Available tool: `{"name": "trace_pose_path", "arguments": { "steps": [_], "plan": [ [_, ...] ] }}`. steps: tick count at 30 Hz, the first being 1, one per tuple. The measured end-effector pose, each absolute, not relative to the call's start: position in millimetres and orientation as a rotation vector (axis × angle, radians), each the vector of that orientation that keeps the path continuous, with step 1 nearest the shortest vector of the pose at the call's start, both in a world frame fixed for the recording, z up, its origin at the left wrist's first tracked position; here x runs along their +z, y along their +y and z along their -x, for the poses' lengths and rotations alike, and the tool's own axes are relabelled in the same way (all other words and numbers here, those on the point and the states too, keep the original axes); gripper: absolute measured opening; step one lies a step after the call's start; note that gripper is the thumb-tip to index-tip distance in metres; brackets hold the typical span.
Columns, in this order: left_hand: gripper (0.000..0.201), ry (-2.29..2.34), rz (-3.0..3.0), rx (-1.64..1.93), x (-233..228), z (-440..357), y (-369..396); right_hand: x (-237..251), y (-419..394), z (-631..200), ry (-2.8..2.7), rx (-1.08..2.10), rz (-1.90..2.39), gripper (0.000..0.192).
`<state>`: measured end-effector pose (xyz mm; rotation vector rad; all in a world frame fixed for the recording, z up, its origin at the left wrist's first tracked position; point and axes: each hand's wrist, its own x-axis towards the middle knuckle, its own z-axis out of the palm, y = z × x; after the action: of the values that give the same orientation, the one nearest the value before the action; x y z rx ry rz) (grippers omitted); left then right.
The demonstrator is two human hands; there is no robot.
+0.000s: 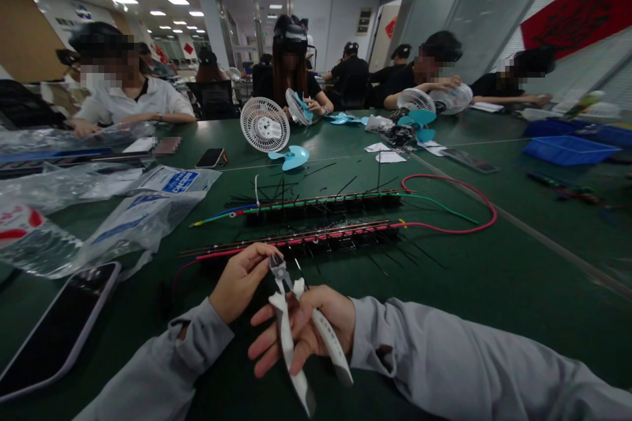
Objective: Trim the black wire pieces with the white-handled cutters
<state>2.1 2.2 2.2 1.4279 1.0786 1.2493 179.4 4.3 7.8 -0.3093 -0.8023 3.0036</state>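
Observation:
My right hand holds a pair of diagonal cutters with white handles; the handles are spread and several fingers are stretched out beneath them. The cutters' metal jaws point away from me, beside the fingertips of my left hand. Those fingers are pinched together at the near edge of the closer wire bundle; what is between them is hidden. This bundle has a thick red wire and thin black cable tie tails sticking out. Behind it lies a second bundle with green and blue wires.
A phone and clear plastic bags lie at left. A red cable loops out to the right. Across the green table are fan parts, a fan grille, blue trays and several seated people.

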Motion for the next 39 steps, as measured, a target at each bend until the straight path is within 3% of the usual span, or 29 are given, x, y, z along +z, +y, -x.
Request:
{"name": "trace_pose_path", "arguments": {
  "steps": [17, 39],
  "plan": [
    [0.014, 1.055, -1.496, 1.213, 3, -2, 2, 3, 8, -179, -0.799, 3.05, 0.254, 0.058],
    [0.015, 1.035, -1.487, 1.219, 2, 0, 2, 14, 11, -185, -0.768, 3.111, 0.453, 0.037]
  ]
}}
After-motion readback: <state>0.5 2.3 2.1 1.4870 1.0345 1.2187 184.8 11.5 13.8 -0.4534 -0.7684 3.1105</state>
